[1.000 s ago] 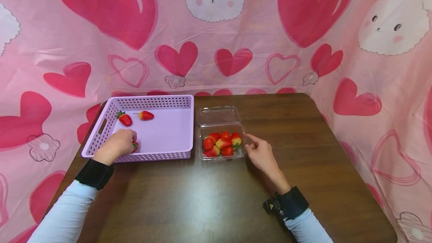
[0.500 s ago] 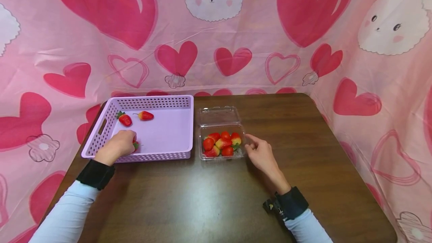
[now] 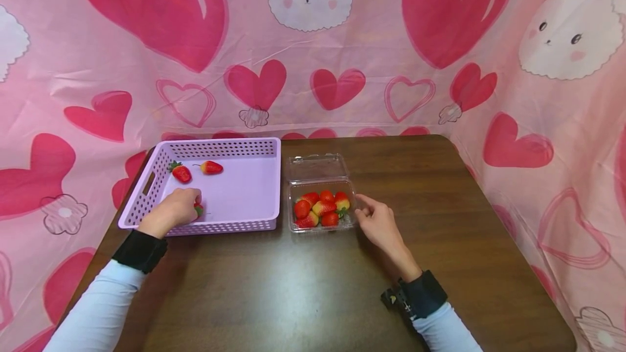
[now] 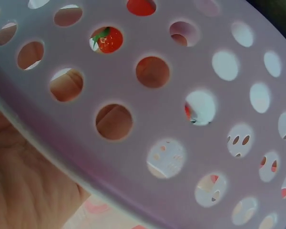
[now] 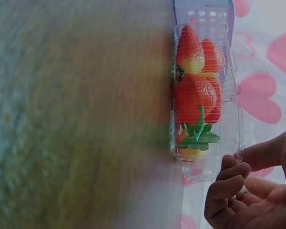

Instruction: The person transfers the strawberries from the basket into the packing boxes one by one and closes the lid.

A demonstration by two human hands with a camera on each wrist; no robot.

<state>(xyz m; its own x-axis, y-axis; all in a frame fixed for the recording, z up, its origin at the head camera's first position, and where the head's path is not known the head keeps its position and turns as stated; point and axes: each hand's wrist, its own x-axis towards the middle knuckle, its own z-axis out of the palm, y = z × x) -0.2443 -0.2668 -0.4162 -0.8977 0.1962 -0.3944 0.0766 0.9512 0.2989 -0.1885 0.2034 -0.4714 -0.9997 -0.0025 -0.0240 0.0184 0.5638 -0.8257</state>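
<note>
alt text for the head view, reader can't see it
A person's left hand is at a partly hidden strawberry in a lilac basket, two other strawberries farther back. The right hand holds the edge of an open clear box of strawberries on a brown table.

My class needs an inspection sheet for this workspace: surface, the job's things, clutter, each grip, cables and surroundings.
Surface: brown table, with glare on it.
Basket: purple; two loose strawberries inside, away from the hands.
Box: clear plastic, lid open, heaped strawberries inside.
Clutter: nothing seen.
Left grip: over another strawberry in the basket; fingertips hidden.
Right grip: pinching the box's rim.
Cables: nothing seen.
Surroundings: pink sheet printed with hearts.
</note>
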